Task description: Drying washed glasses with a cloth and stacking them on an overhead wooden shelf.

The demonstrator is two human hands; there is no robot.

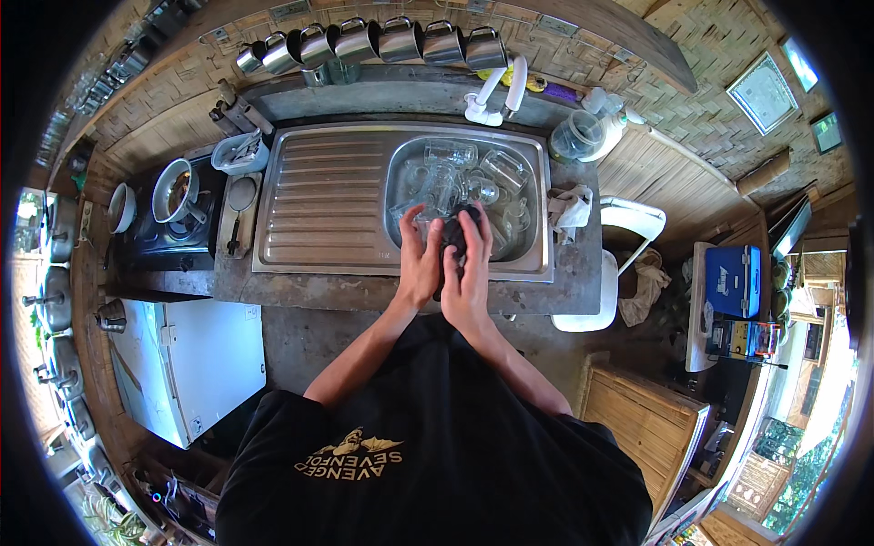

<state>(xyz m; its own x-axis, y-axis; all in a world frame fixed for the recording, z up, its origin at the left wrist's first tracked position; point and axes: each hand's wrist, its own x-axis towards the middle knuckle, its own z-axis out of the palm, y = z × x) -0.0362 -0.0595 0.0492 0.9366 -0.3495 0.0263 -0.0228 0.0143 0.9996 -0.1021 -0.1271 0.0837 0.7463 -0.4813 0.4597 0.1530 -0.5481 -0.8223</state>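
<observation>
Over the near edge of the sink basin, my left hand (421,262) and my right hand (470,266) press together around a black, crumpled thing (452,231). It looks soft, but its exact kind I cannot make out. The right fingers curl over its top, while the left hand closes against its side. Just beyond my hands, the steel sink (543,238) holds several clear glass mugs and glasses, among them a glass mug (450,153) at the back and a tilted glass (503,170) at the right. My hands hide part of the glassware.
A ribbed drainboard (328,196) lies left of the basin. A white faucet (488,107) rises behind it, below a row of hanging metal mugs (399,40). Further left are a cutlery tub (240,155) and a pot (175,193) on a stove. A white chair (592,305) stands right.
</observation>
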